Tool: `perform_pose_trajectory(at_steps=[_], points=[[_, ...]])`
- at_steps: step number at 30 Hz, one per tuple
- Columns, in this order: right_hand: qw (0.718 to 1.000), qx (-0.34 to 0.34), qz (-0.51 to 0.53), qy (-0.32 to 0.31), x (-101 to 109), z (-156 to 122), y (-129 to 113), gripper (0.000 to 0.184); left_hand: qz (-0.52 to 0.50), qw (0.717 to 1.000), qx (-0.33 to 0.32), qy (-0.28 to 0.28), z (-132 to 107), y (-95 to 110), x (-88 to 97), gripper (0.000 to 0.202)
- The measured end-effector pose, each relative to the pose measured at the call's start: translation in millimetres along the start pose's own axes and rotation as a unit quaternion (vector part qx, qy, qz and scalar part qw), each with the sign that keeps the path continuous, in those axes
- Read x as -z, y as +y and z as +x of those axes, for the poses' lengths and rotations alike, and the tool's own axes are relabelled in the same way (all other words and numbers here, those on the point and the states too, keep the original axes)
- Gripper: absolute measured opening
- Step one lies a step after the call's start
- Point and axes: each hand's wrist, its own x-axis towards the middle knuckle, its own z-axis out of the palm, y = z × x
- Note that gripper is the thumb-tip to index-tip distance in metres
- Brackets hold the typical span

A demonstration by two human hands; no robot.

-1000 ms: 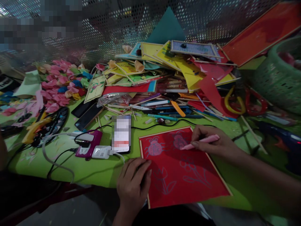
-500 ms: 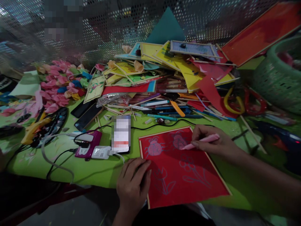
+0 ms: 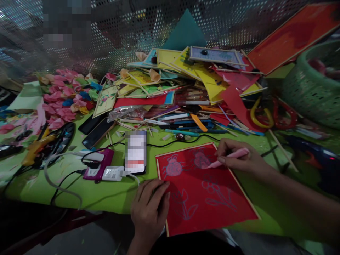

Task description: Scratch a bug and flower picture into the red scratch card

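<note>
A red sheet with thin wooden strips along several edges lies at the table's front. It bears outline drawings of two round bugs and two flowers; pink fills the bug bodies. My right hand grips a pink marker, its tip at the lower edge of the right bug. Over the sheet's left edge rests my left hand, palm down with fingers stretched out, the fingertips on the red surface. Just beyond that hand, a phone with a lit, partly blurred screen lies on the green tabletop.
A purple power strip with chargers and cables sits to the left. Behind lie pens, sticks and a heap of framed pictures. Pink paper flowers are piled at left. Scissors, a green basket and a dark glue gun stand right.
The marker tip has shifted slightly along the lower part of the right bug. My left hand stays on the sheet's edge. The whole view has drifted a little.
</note>
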Motion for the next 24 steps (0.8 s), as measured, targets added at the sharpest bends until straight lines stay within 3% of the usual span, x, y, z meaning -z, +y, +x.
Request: perform_pose_trajectory(at_steps=[14,24], points=[[0.999,0.012,0.027,0.022,-1.7,-0.9,-3.4,0.026,0.001,1.0,-0.004,-0.009,-4.2,-2.4,0.4,0.029],[0.977,0.027,0.169,0.124,1.4,3.0,-8.1,0.02,-0.002,1.0,0.002,-0.014,-5.4,-6.3,-1.4,0.031]])
